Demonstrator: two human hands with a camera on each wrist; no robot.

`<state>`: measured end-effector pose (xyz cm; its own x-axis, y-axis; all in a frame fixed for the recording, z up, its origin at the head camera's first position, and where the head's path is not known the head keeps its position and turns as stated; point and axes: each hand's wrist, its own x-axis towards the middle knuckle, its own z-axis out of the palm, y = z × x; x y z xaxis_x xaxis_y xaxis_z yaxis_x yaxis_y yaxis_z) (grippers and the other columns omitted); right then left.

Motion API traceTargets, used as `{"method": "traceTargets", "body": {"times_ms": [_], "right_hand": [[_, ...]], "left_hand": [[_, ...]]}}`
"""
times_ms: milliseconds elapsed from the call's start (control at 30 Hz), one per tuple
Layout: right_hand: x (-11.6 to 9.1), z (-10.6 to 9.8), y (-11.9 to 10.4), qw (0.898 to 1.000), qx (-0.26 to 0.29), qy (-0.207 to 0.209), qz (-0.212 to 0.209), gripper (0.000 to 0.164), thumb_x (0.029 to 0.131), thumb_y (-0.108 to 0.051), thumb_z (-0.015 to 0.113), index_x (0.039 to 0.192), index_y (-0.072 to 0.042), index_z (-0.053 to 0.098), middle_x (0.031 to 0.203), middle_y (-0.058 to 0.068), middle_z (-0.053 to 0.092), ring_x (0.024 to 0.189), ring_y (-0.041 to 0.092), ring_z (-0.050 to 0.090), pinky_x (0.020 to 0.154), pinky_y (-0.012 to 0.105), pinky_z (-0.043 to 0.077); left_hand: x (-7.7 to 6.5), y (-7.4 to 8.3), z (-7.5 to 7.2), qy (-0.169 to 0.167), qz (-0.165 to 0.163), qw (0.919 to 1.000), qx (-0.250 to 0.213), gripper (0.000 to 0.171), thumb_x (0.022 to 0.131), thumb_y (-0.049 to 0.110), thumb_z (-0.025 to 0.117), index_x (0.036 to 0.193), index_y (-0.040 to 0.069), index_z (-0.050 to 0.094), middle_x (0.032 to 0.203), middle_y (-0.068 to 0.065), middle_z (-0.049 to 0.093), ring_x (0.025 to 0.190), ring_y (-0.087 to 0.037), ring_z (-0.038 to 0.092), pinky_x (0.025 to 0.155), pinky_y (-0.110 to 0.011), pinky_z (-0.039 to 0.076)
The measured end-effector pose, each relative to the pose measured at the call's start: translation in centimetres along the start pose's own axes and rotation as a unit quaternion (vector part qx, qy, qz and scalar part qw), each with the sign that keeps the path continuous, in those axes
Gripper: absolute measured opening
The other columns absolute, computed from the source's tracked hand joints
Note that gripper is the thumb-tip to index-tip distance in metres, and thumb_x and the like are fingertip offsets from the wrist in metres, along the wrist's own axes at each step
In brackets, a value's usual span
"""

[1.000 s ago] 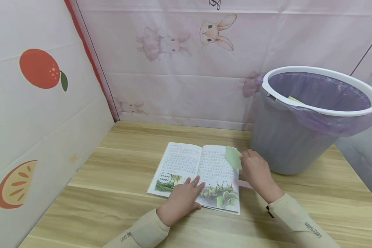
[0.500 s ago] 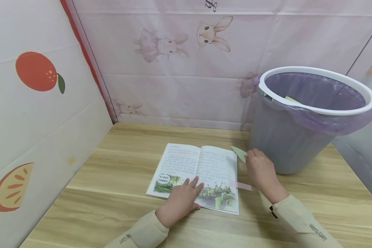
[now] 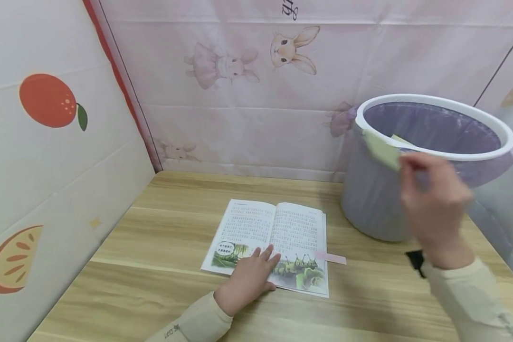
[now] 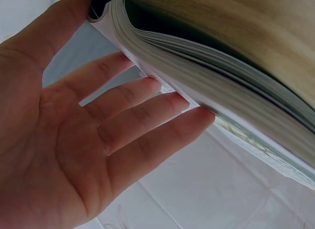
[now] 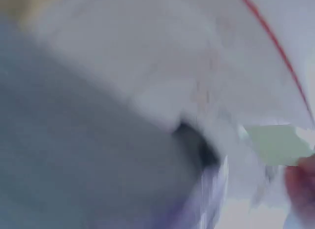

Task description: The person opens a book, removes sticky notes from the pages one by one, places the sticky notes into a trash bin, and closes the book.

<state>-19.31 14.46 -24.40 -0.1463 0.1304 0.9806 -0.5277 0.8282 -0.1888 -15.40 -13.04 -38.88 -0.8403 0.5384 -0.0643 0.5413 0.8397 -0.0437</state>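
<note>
An open book [image 3: 254, 223] with printed text and caterpillar pictures lies on the wooden table. My left hand [image 3: 250, 275] rests on its lower middle, fingers spread and fairly straight. In the left wrist view those fingers [image 4: 142, 115] touch the book's pages [image 4: 197, 66] near the edge. My right hand [image 3: 436, 204] is raised in front of the grey bin [image 3: 372, 204], blurred by motion. Between thumb and fingertips it pinches a light green sticky note [image 3: 380, 149], which the right wrist view also shows. A pink paper strip [image 3: 335, 258] sticks out from the book's right page.
The bin has a white rim [image 3: 436, 97] and a purple liner [image 3: 444, 126]; a yellow piece of paper [image 3: 402, 139] shows inside. Behind the table [image 3: 154, 266] hangs a pink rabbit-printed cloth [image 3: 239, 128], with a fruit-printed one [image 3: 68, 166] at the left.
My right hand has carried the green sticky note away from the book's right page, up and rightward to the bin's rim. The left hand stays on the book.
</note>
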Motion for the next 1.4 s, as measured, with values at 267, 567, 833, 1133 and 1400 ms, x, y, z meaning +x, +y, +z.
{"method": "traceTargets", "body": {"times_ms": [267, 567, 833, 1133, 1400], "right_hand": [[4.0, -1.6, 3.9, 0.995, -0.056, 0.028, -0.078, 0.011, 0.086, 0.008, 0.055, 0.081, 0.009, 0.065, 0.082, 0.024, 0.067, 0.076, 0.049, 0.057, 0.079, 0.047, 0.051], [3.8, -2.6, 7.0, 0.986, -0.089, -0.112, -0.083, 0.019, 0.087, 0.014, 0.049, 0.089, 0.01, 0.067, 0.087, 0.025, 0.066, 0.083, 0.047, 0.057, 0.088, 0.038, 0.048], [3.3, -2.5, 5.8, 0.988, -0.074, -0.109, -0.085, 0.017, 0.087, 0.016, 0.051, 0.09, 0.012, 0.067, 0.088, 0.028, 0.064, 0.084, 0.048, 0.056, 0.096, 0.034, 0.046], [-5.0, -1.0, 1.7, 0.95, 0.085, -0.232, -0.192, 0.025, 0.096, -0.002, 0.044, 0.093, 0.008, 0.067, 0.088, 0.022, 0.063, 0.08, 0.038, 0.059, 0.08, 0.038, 0.05], [-15.3, 0.8, 2.5, 0.838, 0.061, -0.514, -0.175, 0.023, 0.069, -0.005, 0.082, 0.075, -0.006, 0.06, 0.077, 0.0, 0.051, 0.069, 0.016, 0.05, 0.062, 0.031, 0.047]], "left_hand": [[0.0, 0.1, 0.1, 0.003, 0.0, 1.0, 0.009, 0.068, 0.076, 0.048, 0.075, 0.135, 0.021, 0.056, 0.142, -0.005, 0.051, 0.119, -0.028, 0.057, 0.07, -0.035, 0.057], [0.1, 0.0, 0.2, 0.005, -0.002, 0.9999, 0.013, 0.067, 0.077, 0.048, 0.074, 0.136, 0.021, 0.056, 0.142, -0.005, 0.051, 0.12, -0.028, 0.057, 0.069, -0.035, 0.057], [0.0, 0.0, 0.3, 0.011, 0.002, 0.9998, 0.017, 0.068, 0.077, 0.049, 0.074, 0.136, 0.021, 0.056, 0.141, -0.005, 0.051, 0.119, -0.028, 0.057, 0.068, -0.034, 0.057], [0.1, -0.1, 0.3, 0.021, 0.01, 0.9993, 0.03, 0.066, 0.078, 0.049, 0.073, 0.135, 0.02, 0.056, 0.14, -0.005, 0.052, 0.118, -0.027, 0.058, 0.065, -0.032, 0.057], [0.0, 0.0, 0.0, -0.001, 0.001, 0.9999, 0.012, 0.068, 0.077, 0.047, 0.074, 0.136, 0.02, 0.055, 0.142, -0.005, 0.05, 0.121, -0.028, 0.056, 0.069, -0.033, 0.057]]}}
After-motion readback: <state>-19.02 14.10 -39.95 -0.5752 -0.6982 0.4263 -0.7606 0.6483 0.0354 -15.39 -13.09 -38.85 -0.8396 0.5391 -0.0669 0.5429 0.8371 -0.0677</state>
